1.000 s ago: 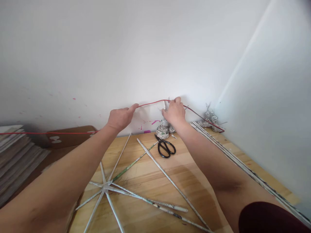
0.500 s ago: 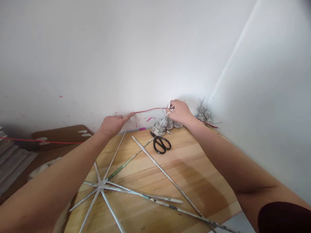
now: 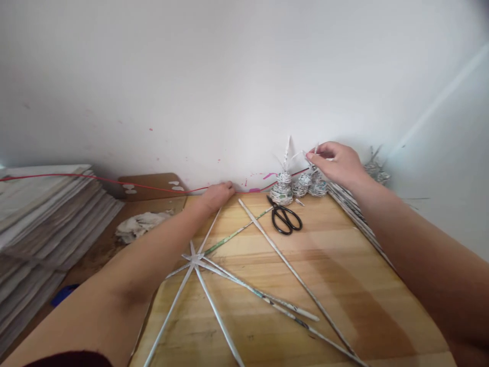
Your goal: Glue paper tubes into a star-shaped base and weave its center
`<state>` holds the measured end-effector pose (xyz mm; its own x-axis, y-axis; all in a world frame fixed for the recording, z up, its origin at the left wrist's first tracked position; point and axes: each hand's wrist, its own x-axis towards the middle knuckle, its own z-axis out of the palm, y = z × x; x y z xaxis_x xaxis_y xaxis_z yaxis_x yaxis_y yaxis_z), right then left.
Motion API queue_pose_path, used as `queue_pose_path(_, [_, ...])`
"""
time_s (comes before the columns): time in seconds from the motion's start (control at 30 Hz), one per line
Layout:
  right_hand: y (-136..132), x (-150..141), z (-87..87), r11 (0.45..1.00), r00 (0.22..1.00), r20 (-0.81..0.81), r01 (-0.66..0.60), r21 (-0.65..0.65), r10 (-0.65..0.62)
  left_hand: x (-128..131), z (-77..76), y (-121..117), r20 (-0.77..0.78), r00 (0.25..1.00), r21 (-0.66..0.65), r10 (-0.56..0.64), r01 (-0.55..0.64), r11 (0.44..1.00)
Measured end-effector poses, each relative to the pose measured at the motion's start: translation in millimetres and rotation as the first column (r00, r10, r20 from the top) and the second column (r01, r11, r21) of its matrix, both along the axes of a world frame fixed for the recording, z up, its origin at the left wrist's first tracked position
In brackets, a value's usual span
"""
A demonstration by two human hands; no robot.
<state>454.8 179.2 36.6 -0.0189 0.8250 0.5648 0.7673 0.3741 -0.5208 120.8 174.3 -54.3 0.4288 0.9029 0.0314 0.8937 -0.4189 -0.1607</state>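
Observation:
My right hand point(image 3: 340, 162) pinches a thin white paper strip point(image 3: 311, 155) at the top of the rear small woven paper gourds. Two more woven gourds point(image 3: 282, 188) stand beside it against the wall, the left one with a tall paper stalk. At the table's back edge, my left hand point(image 3: 220, 194) is closed at the red cord point(image 3: 153, 187), which runs along the wall and behind the gourds; its fingertips are partly hidden. Black-handled scissors point(image 3: 286, 219) lie in front of the gourds. A star of crossed rolled-paper rods point(image 3: 195, 260) rests on the wooden table point(image 3: 290, 331).
A loose paper rod point(image 3: 294, 270) crosses the table. Along the right edge lies a bundle of paper rods point(image 3: 355, 214). Stacked newspapers point(image 3: 46, 224) stand at the left, with a crumpled pale cloth point(image 3: 143, 224) and brown board point(image 3: 153, 186) nearby. The wall rises behind.
My right hand has left the red cord and now pinches a gourd's paper strip. My left hand has lowered to the table's back edge with the cord, and the view has swung left.

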Motion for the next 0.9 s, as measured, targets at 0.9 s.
queue_pose_path(0.9, [-20.4, 33.6, -4.1, 0.996, 0.965, -0.249, 0.069, -0.051, -0.079, 18.9, -12.2, -7.9, 0.079, 0.987, 0.056, 0.141, -0.145, 0.988])
